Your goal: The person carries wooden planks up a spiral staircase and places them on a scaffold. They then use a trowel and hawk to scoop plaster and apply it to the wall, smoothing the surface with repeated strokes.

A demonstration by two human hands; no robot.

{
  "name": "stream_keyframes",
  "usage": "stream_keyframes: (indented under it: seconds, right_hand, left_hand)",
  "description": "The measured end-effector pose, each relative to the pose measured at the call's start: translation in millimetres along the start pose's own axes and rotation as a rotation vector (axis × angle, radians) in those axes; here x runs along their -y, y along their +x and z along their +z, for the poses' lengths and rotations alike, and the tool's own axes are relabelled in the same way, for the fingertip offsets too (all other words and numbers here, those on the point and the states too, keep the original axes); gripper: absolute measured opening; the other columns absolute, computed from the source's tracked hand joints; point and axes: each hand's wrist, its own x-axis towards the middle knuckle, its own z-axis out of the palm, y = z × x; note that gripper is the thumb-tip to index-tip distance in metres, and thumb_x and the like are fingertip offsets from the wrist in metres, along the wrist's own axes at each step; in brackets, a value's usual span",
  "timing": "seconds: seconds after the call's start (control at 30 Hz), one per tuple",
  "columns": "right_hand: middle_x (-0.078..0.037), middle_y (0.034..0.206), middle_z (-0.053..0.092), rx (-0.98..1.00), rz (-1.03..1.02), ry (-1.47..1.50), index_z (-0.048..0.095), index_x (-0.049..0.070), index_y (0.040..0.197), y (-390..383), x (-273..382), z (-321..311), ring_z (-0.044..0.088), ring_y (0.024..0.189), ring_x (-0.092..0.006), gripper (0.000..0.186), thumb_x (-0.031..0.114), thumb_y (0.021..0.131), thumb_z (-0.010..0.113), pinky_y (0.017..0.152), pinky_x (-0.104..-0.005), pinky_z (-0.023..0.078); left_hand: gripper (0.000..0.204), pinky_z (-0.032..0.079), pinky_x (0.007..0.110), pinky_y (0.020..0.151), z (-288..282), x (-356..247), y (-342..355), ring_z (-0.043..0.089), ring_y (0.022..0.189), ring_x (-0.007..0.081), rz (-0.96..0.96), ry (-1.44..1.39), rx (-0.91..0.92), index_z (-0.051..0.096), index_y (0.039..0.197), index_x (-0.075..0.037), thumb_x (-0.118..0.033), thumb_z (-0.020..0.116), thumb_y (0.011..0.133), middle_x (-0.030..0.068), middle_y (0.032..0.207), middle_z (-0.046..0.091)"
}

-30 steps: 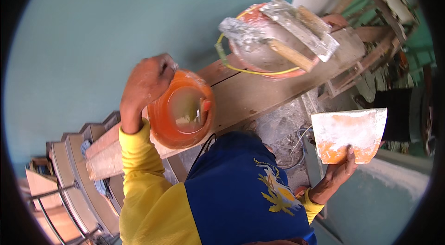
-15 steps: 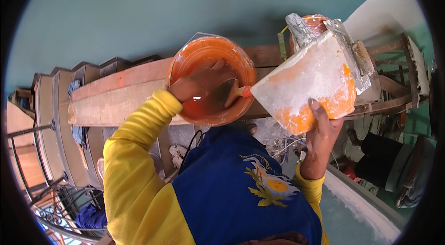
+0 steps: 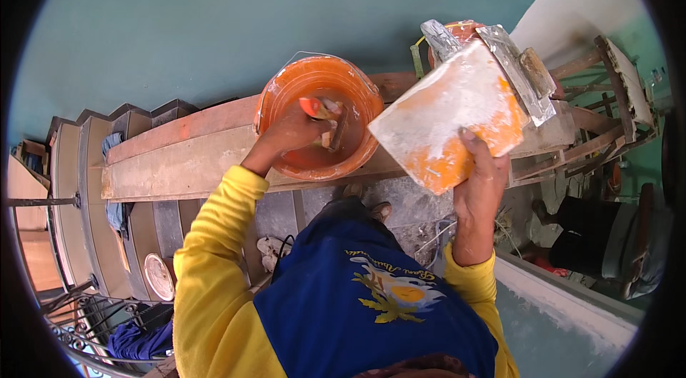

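Note:
My left hand (image 3: 289, 131) is down in an orange bucket (image 3: 354, 96) of cloudy water, closed on a small tool (image 3: 314, 108) with an orange-and-pale handle; its lower part is hard to make out. My right hand (image 3: 477, 192) grips a plastered orange board (image 3: 436, 117), its white-smeared face turned up, just right of the bucket. Behind the board, a plaster-coated metal trowel (image 3: 509, 71) and another grey-smeared tool (image 3: 439, 38) lie over a second orange bucket (image 3: 464, 29) with a yellow handle, which the board mostly hides.
A long wooden plank (image 3: 161, 171) runs along the teal wall, over stairs (image 3: 71, 185) with a railing (image 3: 36, 203) at left. A white round container (image 3: 158, 274) stands below. A wooden frame (image 3: 611, 85) is at right, above what looks like a person's dark-clothed legs (image 3: 579, 235).
My left hand has come down into the bucket and now grasps the tool, lifting its orange end. My right hand has raised the board toward the buckets, then tilted it slightly leftward.

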Motion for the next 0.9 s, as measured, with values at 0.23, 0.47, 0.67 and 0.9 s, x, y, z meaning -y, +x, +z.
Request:
stream_keyframes:
  seconds: [0.23, 0.47, 0.67, 0.9]
  right_hand:
    - [-0.007, 0.115, 0.072, 0.228, 0.048, -0.251, 0.065, -0.005, 0.126, -16, -34, 59, 0.067, 0.103, -0.0137, 0.029, 0.006, 0.099, 0.065, 0.09, -0.0295, 0.053]
    - [-0.007, 0.113, 0.074, 0.336, -0.038, -0.463, 0.067, -0.006, 0.125, -28, -67, 107, 0.066, 0.104, -0.0129, 0.027, 0.01, 0.104, 0.061, 0.091, -0.0305, 0.053]
    - [-0.007, 0.112, 0.074, 0.289, -0.042, -0.388, 0.067, -0.005, 0.126, -40, -79, 121, 0.066, 0.1, -0.0117, 0.028, 0.011, 0.103, 0.063, 0.086, -0.0292, 0.054]
    - [-0.006, 0.103, 0.075, 0.203, -0.092, -0.41, 0.07, -0.006, 0.119, -49, -87, 113, 0.066, 0.092, -0.0101, 0.025, 0.012, 0.104, 0.064, 0.08, -0.0281, 0.053]
  left_hand:
    - [0.021, 0.055, 0.029, 0.08, -32, -33, -58, 0.069, 0.095, 0.0144, 0.177, -0.086, -0.443, 0.07, 0.117, -0.003, -0.001, 0.072, 0.096, 0.0059, 0.11, 0.072]
    - [0.021, 0.055, 0.029, 0.09, -60, -82, -80, 0.066, 0.103, 0.0118, 0.296, -0.444, -0.621, 0.068, 0.119, 0.001, 0.002, 0.069, 0.098, 0.0063, 0.114, 0.071]
    - [0.02, 0.056, 0.029, 0.09, -57, -67, -70, 0.066, 0.105, 0.0131, 0.284, -0.473, -0.48, 0.069, 0.119, 0.0, -0.002, 0.07, 0.098, 0.0071, 0.118, 0.07]
    - [0.02, 0.054, 0.028, 0.086, -60, -43, -68, 0.067, 0.098, 0.0106, 0.172, -0.398, -0.415, 0.071, 0.117, -0.001, -0.003, 0.07, 0.097, 0.0074, 0.115, 0.073]
